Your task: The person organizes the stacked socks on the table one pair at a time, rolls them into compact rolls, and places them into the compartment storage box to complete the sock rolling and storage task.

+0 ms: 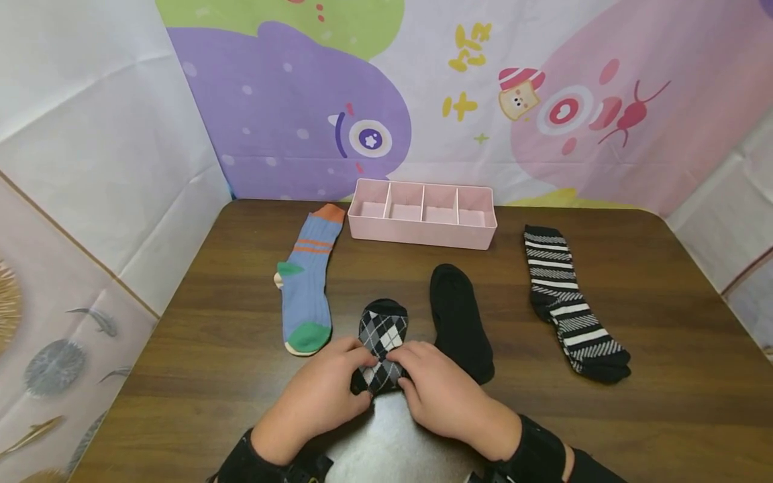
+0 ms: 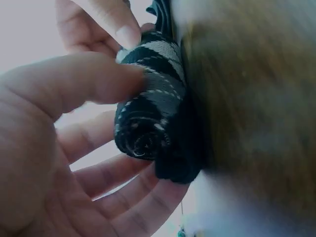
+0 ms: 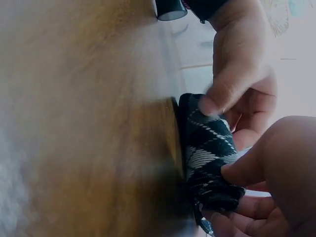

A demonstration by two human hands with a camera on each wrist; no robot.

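A black, grey and white argyle sock (image 1: 384,330) lies at the front of the table, its near end rolled up into a thick coil, as the left wrist view shows in the spiral end of the roll (image 2: 148,140). My left hand (image 1: 329,388) grips the left end of this roll, thumb on top and fingers round the far side. At the right end my right hand (image 1: 443,390) pinches it between thumb and fingers. In the right wrist view the rolled argyle sock (image 3: 210,148) rests against the tabletop with both hands on it.
A blue sock (image 1: 308,282) with orange and green parts lies to the left. To the right are a plain black sock (image 1: 460,322) and black-and-white striped socks (image 1: 570,302). At the back of the wooden table (image 1: 211,322) stands a pink divided box (image 1: 423,231).
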